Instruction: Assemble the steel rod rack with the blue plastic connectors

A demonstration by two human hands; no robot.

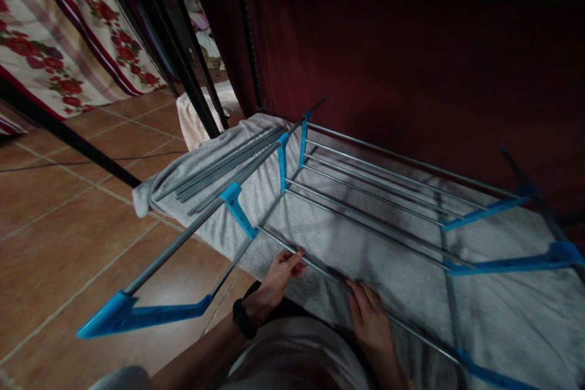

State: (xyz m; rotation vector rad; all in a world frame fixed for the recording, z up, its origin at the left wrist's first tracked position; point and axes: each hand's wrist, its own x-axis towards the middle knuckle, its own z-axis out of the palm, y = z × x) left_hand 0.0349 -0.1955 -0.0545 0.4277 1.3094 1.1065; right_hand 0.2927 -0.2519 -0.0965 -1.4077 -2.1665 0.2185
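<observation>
A partly assembled rack of thin metal rods and blue plastic brackets lies over a grey blanket. My left hand, with a black band on its wrist, pinches the near metal rod close to a blue bracket. Farther right on the same rod is my right hand, its fingers bent over it and the thumb side partly hidden. At the rod's right end sits another blue bracket. Several parallel rods run across the rack behind my hands.
Several loose grey tubes lie on the blanket at the left. A blue-ended tube frame juts over the tiled floor. Behind stands a dark red panel. Black poles and a floral curtain are at upper left.
</observation>
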